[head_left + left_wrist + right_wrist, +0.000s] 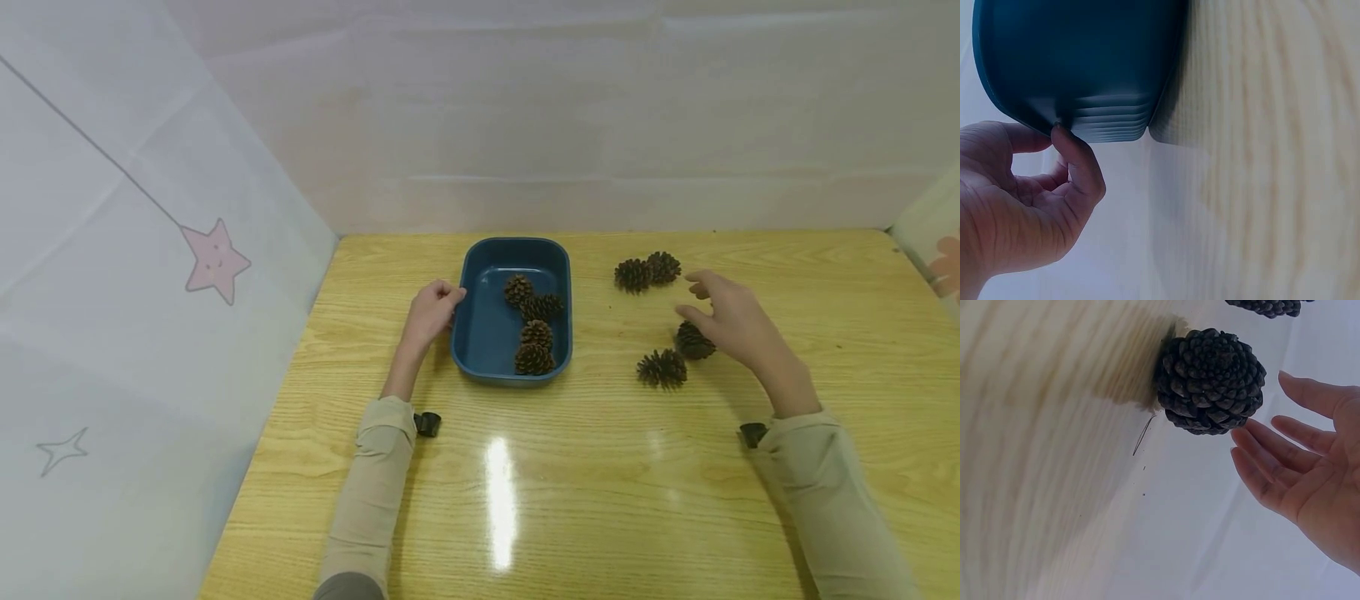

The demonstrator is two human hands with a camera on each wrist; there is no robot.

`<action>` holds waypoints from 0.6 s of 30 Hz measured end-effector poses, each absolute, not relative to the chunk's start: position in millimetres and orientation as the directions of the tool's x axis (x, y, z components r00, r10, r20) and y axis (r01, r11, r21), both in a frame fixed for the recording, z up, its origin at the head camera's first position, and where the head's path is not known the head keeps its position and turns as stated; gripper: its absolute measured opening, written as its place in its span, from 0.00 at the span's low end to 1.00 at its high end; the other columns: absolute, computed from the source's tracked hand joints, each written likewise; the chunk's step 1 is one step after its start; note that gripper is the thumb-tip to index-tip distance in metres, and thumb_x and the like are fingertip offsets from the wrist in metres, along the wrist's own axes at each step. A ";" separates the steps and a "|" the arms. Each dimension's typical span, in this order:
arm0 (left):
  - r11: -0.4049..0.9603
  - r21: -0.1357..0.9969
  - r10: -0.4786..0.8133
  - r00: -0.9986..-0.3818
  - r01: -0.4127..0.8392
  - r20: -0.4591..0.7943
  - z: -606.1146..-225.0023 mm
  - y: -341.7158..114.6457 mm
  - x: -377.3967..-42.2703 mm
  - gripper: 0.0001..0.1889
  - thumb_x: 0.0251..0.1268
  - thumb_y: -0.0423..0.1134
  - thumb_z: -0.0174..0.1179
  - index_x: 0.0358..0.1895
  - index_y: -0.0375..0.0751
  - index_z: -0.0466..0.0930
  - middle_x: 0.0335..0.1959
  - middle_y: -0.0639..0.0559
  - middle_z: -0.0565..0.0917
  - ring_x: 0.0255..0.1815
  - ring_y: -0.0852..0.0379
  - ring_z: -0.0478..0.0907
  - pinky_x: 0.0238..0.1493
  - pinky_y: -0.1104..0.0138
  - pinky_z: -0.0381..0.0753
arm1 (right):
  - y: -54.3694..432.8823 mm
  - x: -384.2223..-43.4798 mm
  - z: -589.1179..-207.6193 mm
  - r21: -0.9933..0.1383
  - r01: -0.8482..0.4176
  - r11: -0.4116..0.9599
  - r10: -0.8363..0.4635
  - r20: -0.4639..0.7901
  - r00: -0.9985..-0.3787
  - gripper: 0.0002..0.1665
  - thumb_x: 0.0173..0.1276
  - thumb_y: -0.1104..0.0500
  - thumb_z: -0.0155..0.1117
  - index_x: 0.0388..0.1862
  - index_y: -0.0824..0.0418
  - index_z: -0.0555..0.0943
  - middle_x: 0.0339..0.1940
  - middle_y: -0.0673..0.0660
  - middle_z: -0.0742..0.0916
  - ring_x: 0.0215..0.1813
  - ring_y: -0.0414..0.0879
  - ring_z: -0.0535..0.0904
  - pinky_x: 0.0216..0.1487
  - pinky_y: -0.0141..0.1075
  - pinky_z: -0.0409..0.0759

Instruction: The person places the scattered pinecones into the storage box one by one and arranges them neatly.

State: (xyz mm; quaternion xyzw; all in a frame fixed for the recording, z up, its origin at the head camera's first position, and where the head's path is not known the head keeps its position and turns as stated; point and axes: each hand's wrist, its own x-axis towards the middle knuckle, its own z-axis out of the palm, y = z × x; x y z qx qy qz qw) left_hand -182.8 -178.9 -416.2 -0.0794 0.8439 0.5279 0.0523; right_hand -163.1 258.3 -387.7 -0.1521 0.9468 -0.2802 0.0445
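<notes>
At the left wall of a deep blue tray [491,367], my left hand [432,312] pinches the rim between thumb and fingers, as the left wrist view also shows. Several brown pine cones [534,359] lie along the tray's right half. My right hand [733,321] is held over the table with its fingers spread apart and nothing between them. Below its thumb sits a dark pine cone [693,342], partly hidden by the hand in the head view. In the right wrist view the fingertips are right beside a pine cone [1211,381].
Left of the cone under my right hand lies another pine cone [662,368]. Two more pine cones [648,272] sit side by side near the back of the wooden table [600,483]. Pale sheets [525,117] stand behind and left of the table.
</notes>
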 end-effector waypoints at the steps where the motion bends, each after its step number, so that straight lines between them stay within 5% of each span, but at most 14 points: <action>1: 0.430 0.882 -0.079 -0.982 -0.190 -0.173 -416.0 -178.9 -182.7 0.17 0.78 0.45 0.56 0.48 0.31 0.80 0.35 0.46 0.77 0.31 0.53 0.75 0.35 0.59 0.82 | 258.4 -163.0 -387.5 -0.547 -0.263 0.795 -0.313 0.002 -0.950 0.35 0.80 0.57 0.61 0.75 0.76 0.62 0.61 0.81 0.76 0.60 0.78 0.74 0.55 0.69 0.74; 18: 0.426 0.885 -0.080 -0.982 -0.189 -0.171 -413.6 -178.2 -181.7 0.17 0.78 0.45 0.56 0.48 0.31 0.80 0.35 0.46 0.76 0.31 0.53 0.74 0.34 0.59 0.82 | 265.6 -161.9 -387.4 -0.548 -0.223 0.807 -0.295 -0.047 -0.954 0.36 0.82 0.54 0.59 0.76 0.76 0.61 0.62 0.82 0.75 0.62 0.78 0.72 0.54 0.69 0.74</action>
